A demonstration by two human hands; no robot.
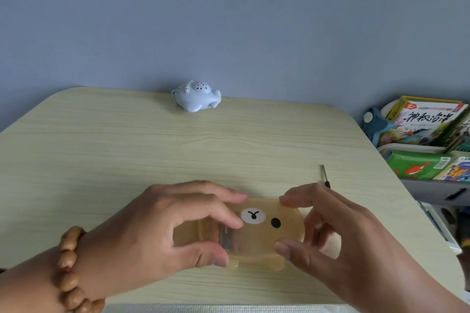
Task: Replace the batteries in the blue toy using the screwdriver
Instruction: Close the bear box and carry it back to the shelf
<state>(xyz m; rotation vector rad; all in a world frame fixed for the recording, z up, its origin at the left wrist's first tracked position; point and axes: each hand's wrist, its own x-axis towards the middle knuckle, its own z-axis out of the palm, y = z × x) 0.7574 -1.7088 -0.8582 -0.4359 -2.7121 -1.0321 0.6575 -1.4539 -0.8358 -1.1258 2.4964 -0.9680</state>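
The blue toy [195, 99], a pale blue whale shape, rests at the far edge of the table by the wall. Near the front edge, both my hands hold a translucent amber bear-faced box [264, 231]; batteries show dimly through its left half. My left hand [162, 231] grips the box's left end between thumb and fingers. My right hand [338, 236] grips its right end. The screwdriver [325, 176] lies on the table just behind my right hand, its metal tip pointing away and its dark handle partly hidden by my fingers.
The table [127, 160] is pale wood with rounded far corners and stands against a grey-blue wall. Off its right edge, a shelf unit [427, 157] holds picture books and boxes. A beaded bracelet [70, 269] circles my left wrist.
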